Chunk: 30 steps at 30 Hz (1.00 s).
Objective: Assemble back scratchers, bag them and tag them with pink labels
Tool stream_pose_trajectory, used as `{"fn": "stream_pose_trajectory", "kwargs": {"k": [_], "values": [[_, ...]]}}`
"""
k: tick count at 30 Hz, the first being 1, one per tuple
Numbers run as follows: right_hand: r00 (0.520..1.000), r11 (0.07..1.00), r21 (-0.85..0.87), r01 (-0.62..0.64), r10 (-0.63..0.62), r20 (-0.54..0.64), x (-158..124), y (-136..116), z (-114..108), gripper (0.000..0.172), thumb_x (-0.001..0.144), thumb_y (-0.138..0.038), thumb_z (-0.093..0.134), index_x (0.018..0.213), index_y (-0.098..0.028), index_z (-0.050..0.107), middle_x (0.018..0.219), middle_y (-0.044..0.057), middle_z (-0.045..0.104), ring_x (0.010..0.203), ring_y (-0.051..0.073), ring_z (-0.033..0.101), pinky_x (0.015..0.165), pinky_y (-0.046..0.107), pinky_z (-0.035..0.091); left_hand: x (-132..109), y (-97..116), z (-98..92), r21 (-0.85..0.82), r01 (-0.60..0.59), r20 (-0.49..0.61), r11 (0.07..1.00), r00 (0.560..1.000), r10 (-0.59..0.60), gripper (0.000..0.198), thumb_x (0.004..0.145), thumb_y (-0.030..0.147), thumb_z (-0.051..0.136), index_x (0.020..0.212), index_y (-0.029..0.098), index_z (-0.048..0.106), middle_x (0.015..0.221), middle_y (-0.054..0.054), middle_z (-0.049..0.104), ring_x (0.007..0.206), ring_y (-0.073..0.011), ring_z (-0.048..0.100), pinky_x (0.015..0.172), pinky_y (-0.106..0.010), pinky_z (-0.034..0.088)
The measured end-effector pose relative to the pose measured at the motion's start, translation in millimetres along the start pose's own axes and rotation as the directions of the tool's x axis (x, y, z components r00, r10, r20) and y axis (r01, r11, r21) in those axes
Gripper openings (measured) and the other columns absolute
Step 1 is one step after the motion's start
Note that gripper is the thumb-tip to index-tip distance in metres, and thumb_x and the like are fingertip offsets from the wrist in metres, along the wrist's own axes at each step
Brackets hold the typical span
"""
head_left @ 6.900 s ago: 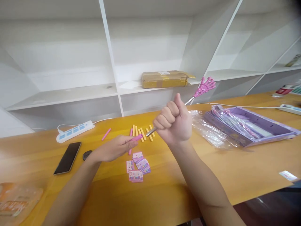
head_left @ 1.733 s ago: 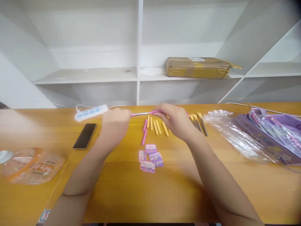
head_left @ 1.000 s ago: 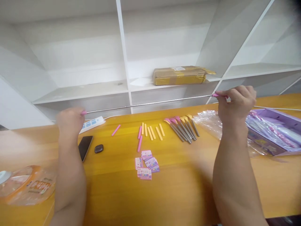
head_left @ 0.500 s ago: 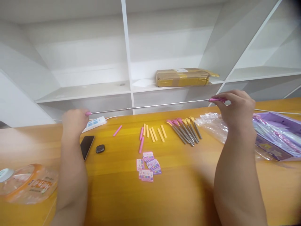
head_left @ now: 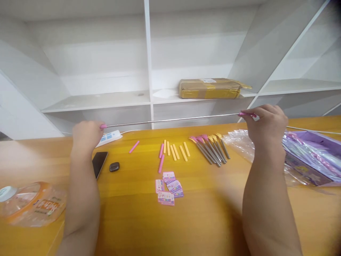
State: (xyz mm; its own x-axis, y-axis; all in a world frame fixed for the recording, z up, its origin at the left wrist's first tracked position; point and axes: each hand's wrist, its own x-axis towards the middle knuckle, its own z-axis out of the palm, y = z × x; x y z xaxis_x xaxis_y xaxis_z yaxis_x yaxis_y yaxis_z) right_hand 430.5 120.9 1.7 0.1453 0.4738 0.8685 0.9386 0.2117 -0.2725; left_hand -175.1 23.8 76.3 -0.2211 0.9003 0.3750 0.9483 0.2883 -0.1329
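Observation:
A telescopic back scratcher (head_left: 170, 120) is stretched out above the table, its thin metal rod nearly level. My left hand (head_left: 87, 136) is closed around its pink handle end, most of which the fingers hide. At the other end, my right hand (head_left: 266, 122) pinches the pink head. Below the rod lie several shorter back scratchers (head_left: 213, 151) with grey metal rods and pink or yellow claw heads. Yellow handle sleeves (head_left: 173, 152) and pink handle sleeves (head_left: 161, 163) are spread to their left. Nearer to me is a loose pile of small printed cards (head_left: 170, 188).
On the left are a phone (head_left: 99, 163), a black case (head_left: 114, 166), a power strip (head_left: 109, 137) and a plastic bottle (head_left: 34, 204). Clear plastic bags (head_left: 238, 144) and a purple box (head_left: 319, 140) occupy the right. A taped carton (head_left: 210, 89) sits on the shelf behind.
The view has shifted slightly. Both hands keep hold of the extended back scratcher in nearly the same pose; the things on the table lie as before.

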Motion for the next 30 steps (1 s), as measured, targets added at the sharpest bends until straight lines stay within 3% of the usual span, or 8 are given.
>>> {"fn": "stream_pose_trajectory", "kwargs": {"k": [5, 10, 14, 21, 27, 30], "values": [[0.998, 0.999, -0.024, -0.038, 0.037, -0.046, 2.6, -1.8, -1.4, 0.007, 0.085, -0.030, 0.085, 0.085, -0.024, 0.081, 0.085, 0.010, 0.071, 0.080, 0.024, 0.050, 0.079, 0.039, 0.039, -3.3, 4.6, -5.8, 0.013, -0.062, 0.070, 0.998, 0.996, 0.061, 0.039, 0.101, 0.027, 0.045, 0.102, 0.022, 0.083, 0.083, -0.017, 0.073, 0.084, -0.0343, 0.066, 0.070, -0.037, 0.034], [0.998, 0.998, -0.032, -0.056, 0.055, -0.020, 2.7, 1.5, -3.0, 0.009, 0.088, -0.029, 0.083, 0.080, -0.026, 0.079, 0.083, 0.010, 0.071, 0.079, 0.024, 0.049, 0.078, 0.039, 0.039, -5.3, 2.1, -9.7, 0.042, -0.142, 0.149, 0.989, 0.980, 0.134, 0.035, 0.098, 0.025, 0.045, 0.098, 0.023, 0.081, 0.081, -0.017, 0.074, 0.082, -0.0342, 0.068, 0.067, -0.037, 0.032], [1.000, 1.000, -0.022, -0.014, 0.014, -0.009, 2.5, 0.7, -5.2, 0.009, 0.087, -0.030, 0.084, 0.081, -0.026, 0.079, 0.084, 0.010, 0.072, 0.081, 0.025, 0.051, 0.080, 0.039, 0.040, -9.5, 4.9, -13.4, 0.058, -0.159, 0.127, 0.986, 0.980, 0.150, 0.036, 0.099, 0.027, 0.044, 0.094, 0.025, 0.080, 0.080, -0.015, 0.075, 0.083, -0.0329, 0.069, 0.067, -0.036, 0.033], [0.985, 0.989, 0.020, 0.148, -0.149, 0.086, 1.5, -46.4, 1.0, 0.023, 0.101, -0.041, 0.073, 0.086, -0.024, 0.080, 0.090, 0.012, 0.075, 0.087, 0.026, 0.053, 0.084, 0.039, 0.040, -19.2, 51.1, -16.0, 0.087, -0.142, 0.122, 0.986, 0.984, 0.131, 0.045, 0.105, 0.033, 0.038, 0.103, 0.022, 0.082, 0.093, -0.019, 0.078, 0.085, -0.0366, 0.070, 0.069, -0.038, 0.036], [0.961, 0.962, 0.023, 0.271, -0.272, 0.048, 1.2, -61.8, 11.0, 0.034, 0.107, -0.045, 0.063, 0.086, -0.023, 0.078, 0.085, 0.012, 0.071, 0.085, 0.026, 0.049, 0.081, 0.038, 0.039, -23.3, 65.4, -21.4, 0.082, -0.077, 0.147, 0.994, 0.987, 0.065, 0.043, 0.104, 0.029, 0.040, 0.106, 0.025, 0.083, 0.092, -0.019, 0.078, 0.085, -0.0373, 0.071, 0.068, -0.039, 0.036], [0.941, 0.940, 0.066, 0.336, -0.338, 0.030, -10.3, -105.8, 13.2, 0.035, 0.109, -0.045, 0.061, 0.085, -0.024, 0.076, 0.081, 0.009, 0.067, 0.081, 0.024, 0.048, 0.078, 0.038, 0.036, -34.2, 90.3, -17.6, 0.030, -0.137, 0.145, 0.990, 0.981, 0.132, 0.038, 0.104, 0.029, 0.044, 0.101, 0.024, 0.082, 0.085, -0.016, 0.076, 0.081, -0.0351, 0.071, 0.068, -0.038, 0.037]]}}
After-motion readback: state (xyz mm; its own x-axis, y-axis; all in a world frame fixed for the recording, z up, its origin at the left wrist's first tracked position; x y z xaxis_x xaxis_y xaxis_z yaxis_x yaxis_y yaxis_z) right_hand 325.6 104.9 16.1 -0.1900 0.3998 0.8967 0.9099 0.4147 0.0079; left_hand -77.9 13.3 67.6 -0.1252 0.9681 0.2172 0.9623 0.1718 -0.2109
